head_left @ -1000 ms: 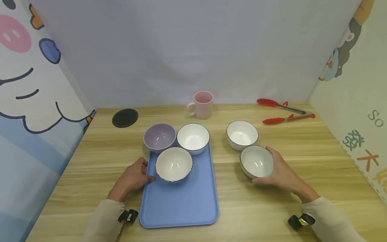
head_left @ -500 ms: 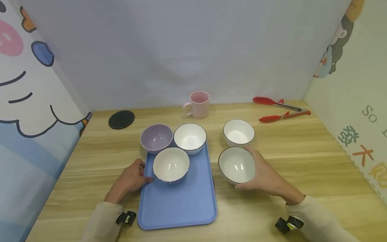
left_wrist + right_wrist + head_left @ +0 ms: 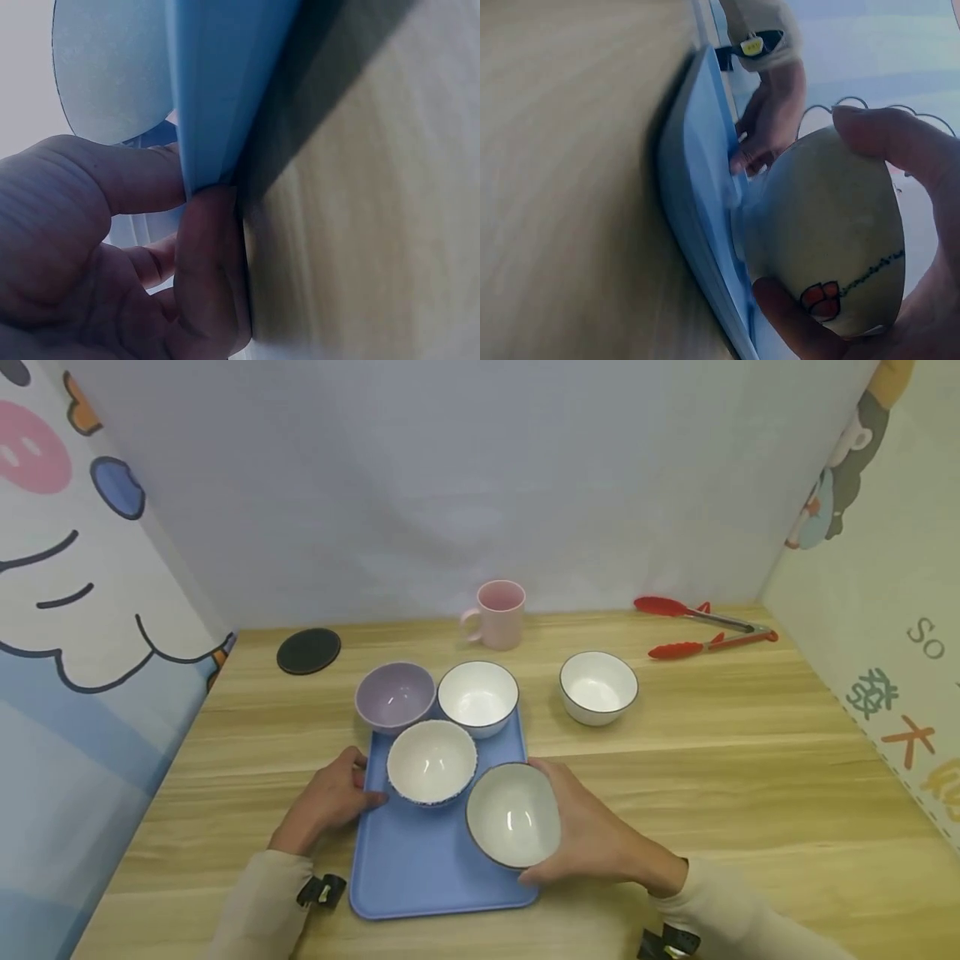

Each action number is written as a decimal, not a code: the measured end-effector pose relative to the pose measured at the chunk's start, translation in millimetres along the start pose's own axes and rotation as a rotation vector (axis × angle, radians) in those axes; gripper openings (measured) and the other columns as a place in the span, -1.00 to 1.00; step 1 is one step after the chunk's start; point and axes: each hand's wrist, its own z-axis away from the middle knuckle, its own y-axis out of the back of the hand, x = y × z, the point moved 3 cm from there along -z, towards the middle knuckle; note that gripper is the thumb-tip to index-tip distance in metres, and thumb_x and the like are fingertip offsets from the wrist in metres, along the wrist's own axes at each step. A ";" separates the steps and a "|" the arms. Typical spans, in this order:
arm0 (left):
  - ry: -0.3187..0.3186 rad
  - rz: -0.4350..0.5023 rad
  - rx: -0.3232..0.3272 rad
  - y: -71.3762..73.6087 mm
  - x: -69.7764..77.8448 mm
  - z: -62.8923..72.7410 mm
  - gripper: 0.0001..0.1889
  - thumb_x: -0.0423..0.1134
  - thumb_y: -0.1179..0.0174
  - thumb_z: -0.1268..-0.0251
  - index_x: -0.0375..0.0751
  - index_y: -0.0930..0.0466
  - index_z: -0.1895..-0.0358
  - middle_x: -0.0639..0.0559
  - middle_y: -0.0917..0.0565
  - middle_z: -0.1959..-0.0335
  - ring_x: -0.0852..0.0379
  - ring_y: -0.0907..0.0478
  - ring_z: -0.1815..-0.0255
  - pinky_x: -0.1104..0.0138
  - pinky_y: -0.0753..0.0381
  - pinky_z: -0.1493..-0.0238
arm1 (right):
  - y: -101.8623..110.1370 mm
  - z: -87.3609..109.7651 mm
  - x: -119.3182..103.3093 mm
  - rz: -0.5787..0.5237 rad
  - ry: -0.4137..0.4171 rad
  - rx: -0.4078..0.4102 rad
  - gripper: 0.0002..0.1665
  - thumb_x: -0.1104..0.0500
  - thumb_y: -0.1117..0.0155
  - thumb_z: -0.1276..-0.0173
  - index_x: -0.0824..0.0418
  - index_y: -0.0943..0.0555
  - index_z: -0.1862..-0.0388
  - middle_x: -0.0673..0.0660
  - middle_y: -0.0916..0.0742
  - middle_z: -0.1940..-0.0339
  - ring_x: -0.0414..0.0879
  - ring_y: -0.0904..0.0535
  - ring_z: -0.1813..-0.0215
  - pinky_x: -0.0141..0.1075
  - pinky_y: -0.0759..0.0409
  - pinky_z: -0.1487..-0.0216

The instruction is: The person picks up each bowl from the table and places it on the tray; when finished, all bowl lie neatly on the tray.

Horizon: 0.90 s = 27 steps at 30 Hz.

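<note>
My left hand (image 3: 327, 799) pinches the left edge of the blue tray (image 3: 420, 881), and the left wrist view shows the rim between thumb and finger. My right hand (image 3: 588, 831) grips a white bowl (image 3: 513, 817) with a dark rim by its right side, over the right part of the tray. A red drawing marks its outside (image 3: 821, 300) in the right wrist view. It appears just above the tray; contact is hard to tell. A speckled-rim white bowl (image 3: 432, 762) sits on the tray, with a purple bowl (image 3: 395, 697) and another white bowl (image 3: 477, 696) behind it.
One more white bowl (image 3: 598, 687) stands on the wooden table (image 3: 675, 752) right of the tray. Toward the back wall are a pink mug (image 3: 501, 617), a black round coaster (image 3: 308, 651) and red-tipped tongs (image 3: 705, 628).
My right hand has carried the dark-rimmed white bowl leftward, from the table beside the tray to over the tray's right part. The left hand has kept its hold on the tray edge.
</note>
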 end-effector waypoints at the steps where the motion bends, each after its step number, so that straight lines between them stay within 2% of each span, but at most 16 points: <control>1: -0.001 -0.004 0.001 0.1 0.5 -0.4 -0.40 -0.22 -0.42 -0.14 -0.42 -0.37 -0.15 -0.18 -0.61 0.20 -0.06 -0.56 0.25 0.04 -0.54 0.18 | -3.8 0.0 -0.7 -0.001 0.006 -0.005 0.49 0.00 -0.78 0.36 0.43 -0.12 -0.50 0.26 -0.42 -0.31 0.11 -0.44 -0.23 0.10 -0.41 -0.24; 6: -0.005 -0.006 0.006 1.0 1.5 -1.7 -0.41 -0.23 -0.42 -0.14 -0.43 -0.37 -0.15 -0.17 -0.61 0.22 -0.05 -0.55 0.27 0.06 -0.54 0.20 | -21.0 -0.3 -5.4 -0.009 0.025 -0.041 0.47 -0.01 -0.78 0.33 0.43 -0.13 -0.48 0.27 -0.43 -0.27 0.12 -0.44 -0.22 0.08 -0.42 -0.23; 16: -0.019 0.001 0.007 0.1 -0.6 -1.6 -0.43 -0.24 -0.41 -0.14 -0.44 -0.37 -0.13 -0.18 -0.61 0.23 -0.06 -0.56 0.27 0.04 -0.54 0.19 | -45.6 -5.1 -10.0 0.017 0.144 -0.101 0.42 -0.01 -0.78 0.28 0.40 -0.14 -0.47 0.19 -0.45 -0.26 0.04 -0.45 -0.23 -0.03 -0.44 -0.26; 20: -0.019 0.002 0.008 -1.2 -1.5 -1.2 -0.44 -0.24 -0.41 -0.14 -0.44 -0.37 -0.12 -0.17 -0.60 0.25 -0.06 -0.54 0.29 0.06 -0.54 0.22 | -41.9 -2.7 -8.9 0.005 0.105 -0.162 0.55 -0.01 -0.80 0.26 0.44 -0.01 -0.54 0.32 -0.37 -0.42 0.15 -0.35 -0.39 0.06 -0.32 -0.36; 23: -0.020 0.008 0.010 -1.8 -1.0 -0.8 -0.44 -0.25 -0.41 -0.14 -0.44 -0.37 -0.12 -0.16 -0.60 0.25 -0.05 -0.55 0.29 0.06 -0.54 0.22 | -34.6 0.6 -5.9 0.014 0.044 -0.206 0.59 0.03 -0.81 0.28 0.48 0.04 -0.55 0.38 -0.34 -0.46 0.22 -0.29 -0.45 0.13 -0.24 -0.39; 27: -0.020 0.017 0.013 -1.6 -0.4 -0.5 -0.44 -0.25 -0.42 -0.13 -0.43 -0.38 -0.12 -0.16 -0.62 0.25 -0.05 -0.56 0.28 0.06 -0.54 0.21 | -32.3 0.1 -3.3 0.002 0.041 -0.217 0.42 0.07 -0.79 0.22 0.42 -0.12 -0.51 0.28 -0.47 -0.38 0.14 -0.41 -0.36 0.07 -0.34 -0.35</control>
